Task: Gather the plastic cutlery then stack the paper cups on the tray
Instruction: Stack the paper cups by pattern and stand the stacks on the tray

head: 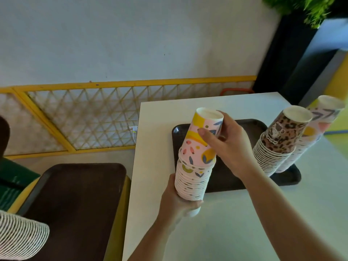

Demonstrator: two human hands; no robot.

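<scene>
Left hand [176, 200] grasps base of upside-down cup stack [195, 166], right hand [224, 140] grips its top cup; stack held over tray [282, 178] left end, near two stacks already there. Set down level, keep rims nested, let go slowly

- The tray [222, 185] lies on the white table [244, 223]; its right end is blocked by two upside-down cup stacks, the leopard-print stack [276, 146] and the pastel stack [308, 136] touching behind it.
- The tray's left and middle floor is bare, though the hand-held stack [197, 157] and both hands hover there.
- The table's near edge is open.
</scene>
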